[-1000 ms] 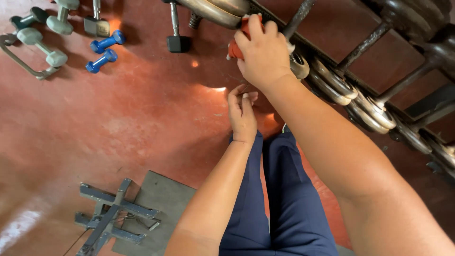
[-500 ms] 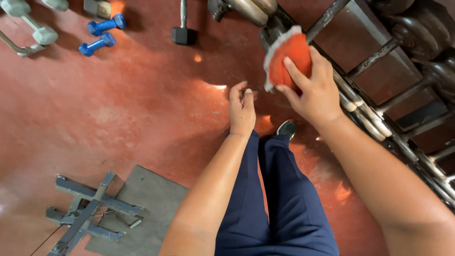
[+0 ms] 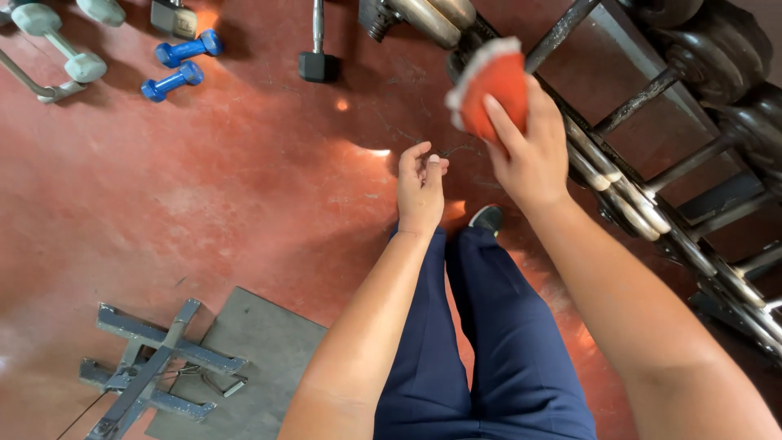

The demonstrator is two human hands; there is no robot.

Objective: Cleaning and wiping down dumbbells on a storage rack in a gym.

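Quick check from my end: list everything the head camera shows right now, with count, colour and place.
cloth: one, orange with white edge, in right hand, top centre
small dumbbells: two, blue, floor, top left
pale dumbbells: two partly in view, mint green, top-left corner
hex dumbbell: one, black, floor, top centre
weight rack: one, dark metal, right side
metal frame: one, grey-blue, bottom left
mat: one, grey, bottom left
floor: red
trousers: navy
left hand: empty, centre
right hand: grips cloth

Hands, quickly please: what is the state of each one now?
Left hand: loosely curled, holding nothing visible.
Right hand: closed on an orange cloth.
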